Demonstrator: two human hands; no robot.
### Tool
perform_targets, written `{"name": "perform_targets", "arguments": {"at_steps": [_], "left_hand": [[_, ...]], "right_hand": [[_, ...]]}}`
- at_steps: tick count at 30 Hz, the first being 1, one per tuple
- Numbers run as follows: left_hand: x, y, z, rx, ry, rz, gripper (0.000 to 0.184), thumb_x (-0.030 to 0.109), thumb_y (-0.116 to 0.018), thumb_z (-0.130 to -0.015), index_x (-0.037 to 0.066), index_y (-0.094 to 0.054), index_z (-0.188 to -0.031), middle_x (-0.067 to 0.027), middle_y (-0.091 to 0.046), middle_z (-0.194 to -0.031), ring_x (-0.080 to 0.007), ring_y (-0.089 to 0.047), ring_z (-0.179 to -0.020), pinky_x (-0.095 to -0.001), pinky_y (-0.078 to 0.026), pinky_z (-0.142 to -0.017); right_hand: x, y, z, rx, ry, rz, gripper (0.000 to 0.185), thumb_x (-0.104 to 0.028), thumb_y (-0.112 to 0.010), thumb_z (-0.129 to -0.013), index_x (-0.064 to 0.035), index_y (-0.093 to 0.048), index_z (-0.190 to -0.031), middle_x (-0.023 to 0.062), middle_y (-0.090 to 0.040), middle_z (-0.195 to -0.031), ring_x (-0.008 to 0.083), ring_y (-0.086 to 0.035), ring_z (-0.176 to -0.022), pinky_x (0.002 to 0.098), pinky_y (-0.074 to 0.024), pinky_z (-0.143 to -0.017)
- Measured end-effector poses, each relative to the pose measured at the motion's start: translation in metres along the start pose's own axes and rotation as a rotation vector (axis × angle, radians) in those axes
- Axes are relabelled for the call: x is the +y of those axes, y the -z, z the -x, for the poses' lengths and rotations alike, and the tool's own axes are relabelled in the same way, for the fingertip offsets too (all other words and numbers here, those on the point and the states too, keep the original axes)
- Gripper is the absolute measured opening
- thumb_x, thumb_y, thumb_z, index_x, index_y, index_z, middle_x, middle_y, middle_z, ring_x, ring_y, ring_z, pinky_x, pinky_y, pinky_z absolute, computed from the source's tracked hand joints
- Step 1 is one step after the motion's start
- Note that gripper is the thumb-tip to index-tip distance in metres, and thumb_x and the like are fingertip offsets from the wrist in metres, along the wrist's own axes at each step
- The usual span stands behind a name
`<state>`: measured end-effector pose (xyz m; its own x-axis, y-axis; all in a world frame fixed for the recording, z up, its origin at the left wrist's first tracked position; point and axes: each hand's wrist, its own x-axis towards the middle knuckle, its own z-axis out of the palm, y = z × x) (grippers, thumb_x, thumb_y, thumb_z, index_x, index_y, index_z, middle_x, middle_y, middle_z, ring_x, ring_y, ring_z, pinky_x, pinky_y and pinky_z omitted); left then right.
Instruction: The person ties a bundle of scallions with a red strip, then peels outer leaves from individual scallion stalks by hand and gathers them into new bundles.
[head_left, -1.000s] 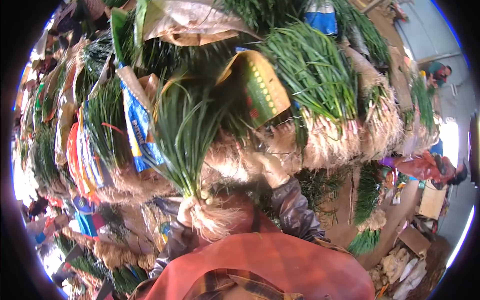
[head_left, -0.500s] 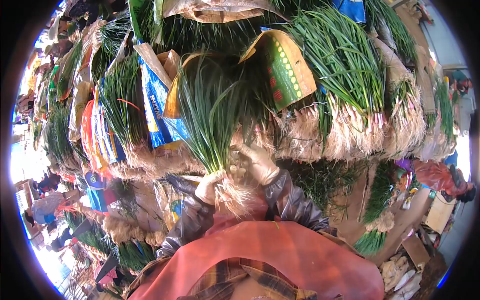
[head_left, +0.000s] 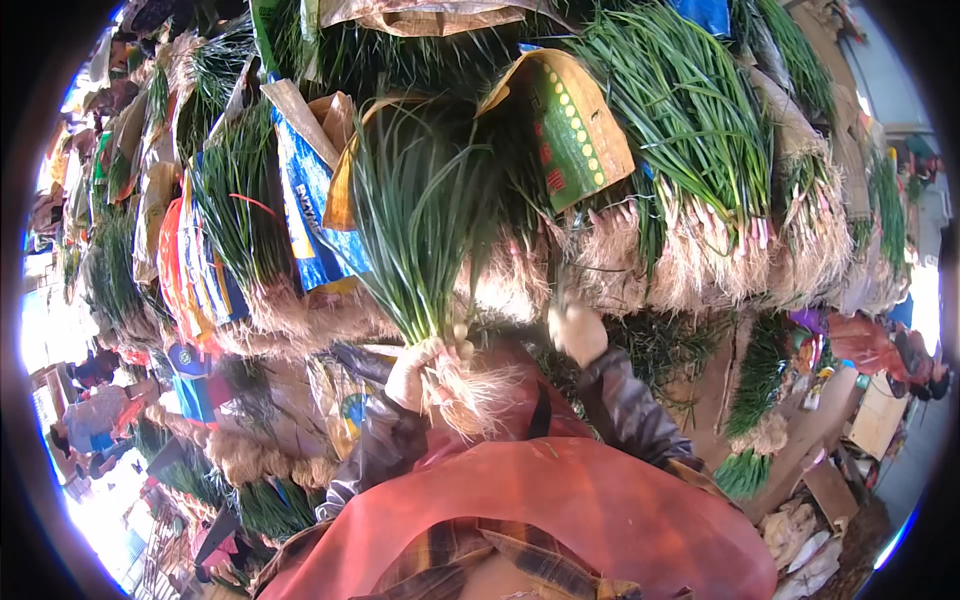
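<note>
My left hand (head_left: 415, 372), in a pale glove, is closed round a bunch of spring onions (head_left: 415, 240) just above the roots. The bunch's long green leaves point away from me, and its pale stringy roots (head_left: 472, 395) hang toward my apron. Off to the right, apart from this bunch, is my right hand (head_left: 577, 333), gloved too. Motion smears its fingers, so whether they hold anything cannot be made out. Just beyond it lie the roots of more spring onions (head_left: 608, 260) on the heap.
A long heap of spring onions (head_left: 680, 120) spans the far side, with a yellow-green printed sack (head_left: 575, 130) and a blue sack (head_left: 315, 210) among them. A tied bunch (head_left: 755, 430) lies at right. Another person (head_left: 880, 352) in red is at far right.
My right hand has moved away from the held bunch, to the right and slightly toward me. My left hand keeps its hold on the spring onions almost in place.
</note>
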<state>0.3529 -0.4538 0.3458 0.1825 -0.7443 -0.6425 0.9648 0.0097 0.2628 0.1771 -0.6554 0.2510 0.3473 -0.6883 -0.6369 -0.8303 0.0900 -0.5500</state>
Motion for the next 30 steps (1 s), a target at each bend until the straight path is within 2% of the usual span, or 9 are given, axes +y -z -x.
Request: {"name": "perform_targets", "arguments": {"at_steps": [4, 10, 14, 22, 24, 26, 27, 28, 30], "left_hand": [[0.005, 0.033, 0.002, 0.027, 0.094, 0.021, 0.050, 0.021, -0.066, -0.084, 0.001, -0.050, -0.127, -0.0189, -0.062, -0.110, -0.0203, -0.063, -0.088, -0.0327, -0.055, -0.077], [0.006, 0.043, -0.012, -0.214, 0.251, 0.101, 0.054, 0.024, -0.067, -0.082, 0.001, -0.046, -0.127, -0.0120, -0.058, -0.108, -0.0192, -0.059, -0.089, -0.0347, -0.054, -0.075], [-0.007, 0.082, -0.019, -0.007, -0.013, 0.050, 0.037, 0.023, -0.068, -0.082, 0.002, -0.056, -0.111, -0.0093, -0.062, -0.088, -0.0205, -0.060, -0.081, -0.0344, -0.052, -0.073], [-0.002, 0.003, -0.032, -0.080, -0.066, -0.113, 0.052, 0.029, -0.062, -0.084, -0.002, -0.050, -0.123, -0.0154, -0.060, -0.108, -0.0259, -0.057, -0.105, -0.0356, -0.049, -0.088], [0.003, 0.019, -0.032, -0.127, 0.012, -0.024, 0.055, 0.030, -0.066, -0.079, 0.000, -0.050, -0.122, -0.0131, -0.053, -0.116, -0.0250, -0.052, -0.110, -0.0348, -0.048, -0.089], [0.008, 0.020, -0.035, -0.467, 0.195, 0.457, 0.050, 0.028, -0.064, -0.081, 0.000, -0.050, -0.120, -0.0100, -0.050, -0.108, -0.0205, -0.053, -0.097, -0.0319, -0.049, -0.080], [0.003, 0.025, -0.032, -0.471, 0.161, 0.557, 0.044, 0.027, -0.062, -0.083, 0.001, -0.052, -0.117, -0.0076, -0.047, -0.102, -0.0162, -0.051, -0.085, -0.0297, -0.049, -0.070], [0.004, 0.031, -0.036, -0.477, 0.216, 0.516, 0.036, 0.026, -0.063, -0.083, 0.004, -0.053, -0.111, -0.0036, -0.048, -0.094, -0.0137, -0.050, -0.076, -0.0296, -0.047, -0.065], [0.004, 0.035, -0.036, -0.467, 0.241, 0.489, 0.031, 0.024, -0.064, -0.084, 0.007, -0.054, -0.107, -0.0013, -0.049, -0.089, -0.0121, -0.049, -0.071, -0.0294, -0.045, -0.061]], "right_hand": [[0.025, 0.031, 0.056, -0.362, 0.212, 0.874, 0.050, -0.052, -0.055, -0.081, -0.0053, -0.069, -0.095, 0.0161, -0.067, -0.086, 0.0314, -0.065, -0.079, 0.0402, -0.0497, -0.070], [-0.073, -0.014, -0.018, 0.468, 0.608, 0.548, 0.019, -0.029, -0.065, -0.079, -0.0104, -0.067, -0.086, 0.0087, -0.061, -0.068, 0.0288, -0.062, -0.065, 0.0420, -0.0474, -0.058], [-0.059, -0.030, -0.062, 0.436, 0.442, 0.419, 0.025, -0.034, -0.064, -0.080, -0.0096, -0.062, -0.074, 0.0022, -0.060, -0.064, 0.0230, -0.058, -0.058, 0.0349, -0.0447, -0.056], [-0.074, -0.009, 0.067, 0.093, 1.162, 0.306, 0.009, -0.015, -0.056, -0.081, -0.0068, -0.057, -0.084, -0.0023, -0.039, -0.054, 0.0145, -0.045, -0.052, 0.0336, -0.0446, -0.060], [-0.080, 0.006, 0.067, -0.006, 1.080, 0.234, 0.020, -0.019, -0.057, -0.085, -0.0055, -0.058, -0.100, 0.0014, -0.049, -0.064, 0.0162, -0.050, -0.057, 0.0316, -0.0469, -0.064], [-0.085, -0.008, 0.060, -0.323, 0.033, -0.820, 0.037, -0.015, -0.059, -0.085, -0.0042, -0.055, -0.120, 0.0109, -0.063, -0.096, 0.0163, -0.060, -0.079, 0.0315, -0.0495, -0.067], [-0.064, -0.025, 0.042, -0.823, -0.087, -1.117, 0.046, -0.024, -0.060, -0.089, -0.0010, -0.048, -0.127, 0.0103, -0.059, -0.106, 0.0162, -0.060, -0.087, 0.0309, -0.0524, -0.077], [-0.061, -0.044, 0.029, -0.840, 0.701, -0.800, 0.044, -0.027, -0.057, -0.093, -0.0008, -0.046, -0.126, 0.0101, -0.058, -0.101, 0.0187, -0.060, -0.091, 0.0329, -0.0552, -0.080], [-0.123, -0.033, 0.050, -1.123, -0.050, -1.458, 0.041, -0.028, -0.056, -0.094, -0.0018, -0.048, -0.124, 0.0092, -0.058, -0.097, 0.0201, -0.062, -0.084, 0.0344, -0.0572, -0.070]]}}
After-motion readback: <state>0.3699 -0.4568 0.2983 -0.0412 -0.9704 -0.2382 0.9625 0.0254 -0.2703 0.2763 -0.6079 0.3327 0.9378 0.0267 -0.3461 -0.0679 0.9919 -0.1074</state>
